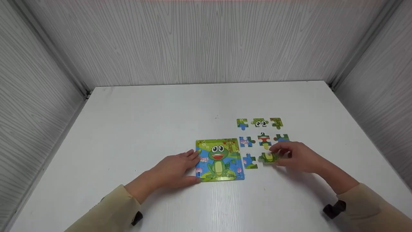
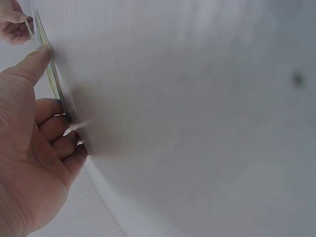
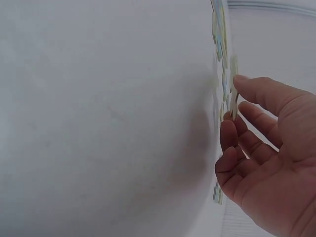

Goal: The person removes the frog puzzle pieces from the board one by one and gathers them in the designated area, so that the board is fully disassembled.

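Note:
Lying flat in the head view is a square frog-picture puzzle tray (image 1: 219, 161). My left hand (image 1: 175, 169) rests along its left side, fingers by the edge and thumb at the near-left corner; the left wrist view has the thumb against the rim. To the right of the tray, my right hand (image 1: 297, 156) pinches a green puzzle piece (image 1: 267, 157) showing the frog's belly. In the right wrist view that piece (image 3: 234, 98) stands off the table surface between thumb and fingertips. A blue-and-green corner piece (image 1: 250, 162) lies just left of it.
Behind the right hand, loose puzzle pieces lie in rows: an eyes piece (image 1: 260, 122) between two corner pieces in the far row, and a red mouth piece (image 1: 264, 139) between two side pieces in the middle row. The white table (image 1: 154, 112) meets a wood-grain wall (image 1: 206, 42) behind.

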{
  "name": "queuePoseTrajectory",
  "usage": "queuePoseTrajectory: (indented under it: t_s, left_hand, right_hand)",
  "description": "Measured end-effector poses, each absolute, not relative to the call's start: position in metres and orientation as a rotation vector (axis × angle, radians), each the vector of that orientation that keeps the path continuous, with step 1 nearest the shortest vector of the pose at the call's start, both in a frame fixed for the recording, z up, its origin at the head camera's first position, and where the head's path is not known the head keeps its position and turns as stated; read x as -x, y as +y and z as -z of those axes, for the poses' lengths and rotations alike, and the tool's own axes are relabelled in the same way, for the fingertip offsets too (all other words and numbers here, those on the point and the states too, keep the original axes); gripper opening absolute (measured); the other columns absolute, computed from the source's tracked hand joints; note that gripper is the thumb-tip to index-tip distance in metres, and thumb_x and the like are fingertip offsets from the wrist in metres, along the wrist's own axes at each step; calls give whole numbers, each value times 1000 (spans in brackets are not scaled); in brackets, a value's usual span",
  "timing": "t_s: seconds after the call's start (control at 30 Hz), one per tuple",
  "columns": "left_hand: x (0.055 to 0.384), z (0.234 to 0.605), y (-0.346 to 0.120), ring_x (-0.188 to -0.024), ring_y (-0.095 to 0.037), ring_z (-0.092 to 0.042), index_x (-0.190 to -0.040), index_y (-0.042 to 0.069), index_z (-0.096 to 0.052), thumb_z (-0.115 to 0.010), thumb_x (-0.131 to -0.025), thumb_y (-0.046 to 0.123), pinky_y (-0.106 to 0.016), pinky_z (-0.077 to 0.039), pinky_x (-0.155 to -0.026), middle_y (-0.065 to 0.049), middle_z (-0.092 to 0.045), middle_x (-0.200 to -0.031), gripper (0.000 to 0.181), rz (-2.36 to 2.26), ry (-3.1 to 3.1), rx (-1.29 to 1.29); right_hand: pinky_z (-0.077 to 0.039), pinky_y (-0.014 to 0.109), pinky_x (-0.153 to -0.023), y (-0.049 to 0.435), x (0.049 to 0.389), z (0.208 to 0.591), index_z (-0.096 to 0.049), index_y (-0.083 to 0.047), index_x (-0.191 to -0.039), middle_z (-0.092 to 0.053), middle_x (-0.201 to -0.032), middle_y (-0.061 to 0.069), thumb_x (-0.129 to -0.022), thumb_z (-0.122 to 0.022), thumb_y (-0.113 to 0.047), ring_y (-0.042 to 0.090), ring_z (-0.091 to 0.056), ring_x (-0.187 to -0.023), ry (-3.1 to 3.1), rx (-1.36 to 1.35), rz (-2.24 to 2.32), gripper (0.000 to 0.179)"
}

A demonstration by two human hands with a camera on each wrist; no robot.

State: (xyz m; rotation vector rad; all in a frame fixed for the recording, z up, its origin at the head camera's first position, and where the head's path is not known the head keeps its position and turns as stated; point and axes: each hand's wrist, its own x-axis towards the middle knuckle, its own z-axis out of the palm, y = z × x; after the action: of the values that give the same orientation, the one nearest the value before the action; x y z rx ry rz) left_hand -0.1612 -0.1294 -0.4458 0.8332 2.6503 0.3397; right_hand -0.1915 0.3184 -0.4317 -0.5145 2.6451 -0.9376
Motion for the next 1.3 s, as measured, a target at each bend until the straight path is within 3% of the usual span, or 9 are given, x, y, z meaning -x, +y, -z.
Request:
queuePoseTrajectory:
  t_s: [0.37,1.3]
  left_hand:
    - [161,446,-129,-160,-23,-26,-166,17,-38,-63,-99,63,-50,-33,-124,1,-33,-172,85,-332,2648,-815]
    - [162,446,-129,-159,-24,-28,-165,15,-40,-64,-99,60,-49,-36,-123,-2,-34,-171,83,-326,2652,-856]
  right_hand:
    - [-52,30,-84,323,191,435,-74,-16,-126,-69,-115,0,-90,-85,-18,22,-59,-102,2670,483,900,37]
    - [-50,30,-85,322,187,442,-71,-18,-127,-63,-112,0,-90,-85,-18,23,-55,-102,2667,467,924,40]
